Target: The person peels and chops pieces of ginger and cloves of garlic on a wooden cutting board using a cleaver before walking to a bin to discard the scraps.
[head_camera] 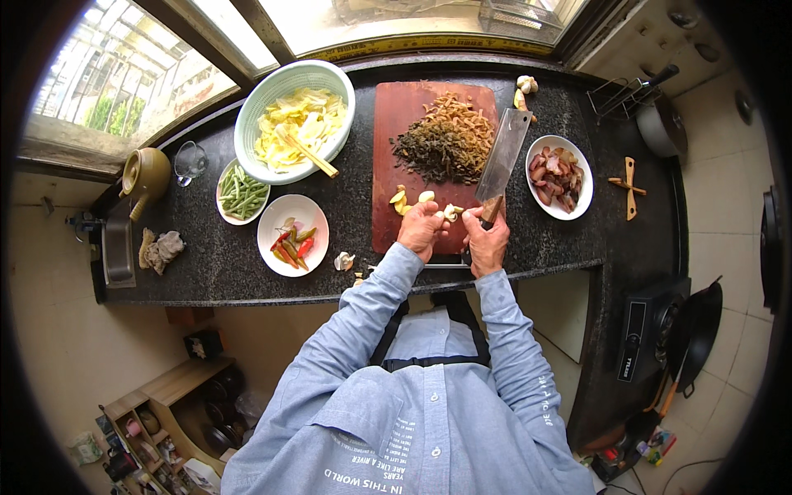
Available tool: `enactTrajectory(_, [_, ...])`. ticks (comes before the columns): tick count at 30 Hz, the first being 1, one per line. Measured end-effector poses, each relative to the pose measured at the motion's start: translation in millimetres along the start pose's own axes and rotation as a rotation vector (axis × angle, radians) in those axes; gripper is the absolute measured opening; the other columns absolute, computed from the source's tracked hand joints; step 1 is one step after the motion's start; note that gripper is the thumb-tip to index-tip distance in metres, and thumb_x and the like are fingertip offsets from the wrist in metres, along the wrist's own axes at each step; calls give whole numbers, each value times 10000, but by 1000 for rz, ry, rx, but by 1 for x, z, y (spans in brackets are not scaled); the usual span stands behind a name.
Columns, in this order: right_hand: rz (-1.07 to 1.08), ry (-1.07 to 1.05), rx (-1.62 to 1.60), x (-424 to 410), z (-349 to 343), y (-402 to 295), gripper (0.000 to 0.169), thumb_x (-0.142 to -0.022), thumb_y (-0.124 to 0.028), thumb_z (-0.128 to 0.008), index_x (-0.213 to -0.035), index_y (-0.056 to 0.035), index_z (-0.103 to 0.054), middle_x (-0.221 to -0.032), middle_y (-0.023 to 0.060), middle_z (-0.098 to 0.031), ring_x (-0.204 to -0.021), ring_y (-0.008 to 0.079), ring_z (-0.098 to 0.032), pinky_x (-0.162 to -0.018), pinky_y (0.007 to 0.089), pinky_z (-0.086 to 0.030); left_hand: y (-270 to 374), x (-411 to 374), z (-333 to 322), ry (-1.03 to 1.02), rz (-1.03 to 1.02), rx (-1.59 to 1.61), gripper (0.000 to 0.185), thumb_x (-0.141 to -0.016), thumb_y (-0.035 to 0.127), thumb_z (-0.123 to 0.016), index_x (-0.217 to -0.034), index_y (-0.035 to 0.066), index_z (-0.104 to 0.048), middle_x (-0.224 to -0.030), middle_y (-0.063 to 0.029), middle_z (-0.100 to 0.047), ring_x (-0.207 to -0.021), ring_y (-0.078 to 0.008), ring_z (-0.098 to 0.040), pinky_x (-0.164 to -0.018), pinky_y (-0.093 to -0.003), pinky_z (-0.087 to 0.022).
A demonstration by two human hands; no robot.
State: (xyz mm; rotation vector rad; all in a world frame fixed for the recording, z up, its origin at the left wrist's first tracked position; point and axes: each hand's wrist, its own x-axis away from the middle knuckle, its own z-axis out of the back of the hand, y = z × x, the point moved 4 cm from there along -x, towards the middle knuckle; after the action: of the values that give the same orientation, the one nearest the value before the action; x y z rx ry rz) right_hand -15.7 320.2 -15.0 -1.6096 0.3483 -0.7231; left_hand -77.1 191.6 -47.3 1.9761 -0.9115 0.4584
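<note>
My left hand is over the front of a reddish wooden cutting board, its curled fingertips on a partly peeled garlic clove. My right hand grips the handle of a cleaver, its thumb close to that clove. The broad blade slants up and right across the board's edge. A bare garlic clove and ginger slices lie just beyond my left hand. Behind them are heaps of dark chopped greens and light brown chopped pieces. My fingers partly hide the garlic and the handle.
Left of the board stand a colander of yellowish cut vegetable with chopsticks, a bowl of green beans and a bowl of peppers. Sliced meat fills a right-hand bowl. Garlic sits near the counter's front edge.
</note>
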Motion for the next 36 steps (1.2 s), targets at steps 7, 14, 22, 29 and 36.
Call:
enactTrajectory(7, [171,-121,69,2,-15,-9,198,-762,-44,-769,-905,-16,-634,-836,23,-661,-739,82,-612,-662,235,-512,-5,-14,3,-151,-70,-162,203,-882,12,-595,-1017,109,-478,-827,-31,-598,-647,-112,-573,-517,-228,-452])
enactTrajectory(14, [39,-185,-25,0,-15,-17,224,-802,-32,-712,-1019,-7,-660,-867,6,-662,-723,77,-597,-653,232,-495,1,-11,8,-337,97,30,149,-892,3,-582,-946,118,-505,-836,-20,-601,-647,-117,-542,-572,-252,-468])
enactTrajectory(22, [-30,-111,-104,-12,-4,-1,115,-790,-43,-701,-887,-45,-638,-797,4,-645,-633,61,-572,-511,203,-438,15,-7,13,-262,130,25,180,-904,2,-573,-1072,63,-566,-921,-32,-592,-716,-130,-571,-687,-288,-522])
enactTrajectory(29, [42,-29,55,-12,3,-3,94,-811,-99,-677,-859,-34,-629,-764,25,-651,-632,81,-594,-503,225,-454,37,10,26,-364,75,309,238,-909,-3,-572,-1147,4,-568,-974,-55,-603,-851,-164,-617,-868,-365,-539])
enactTrajectory(36, [349,48,453,-12,9,1,87,-780,-67,-666,-861,-39,-655,-686,28,-622,-623,98,-623,-591,283,-495,72,53,64,-200,-126,212,177,-916,-15,-538,-1083,-34,-596,-995,-126,-648,-902,-206,-646,-911,-405,-542])
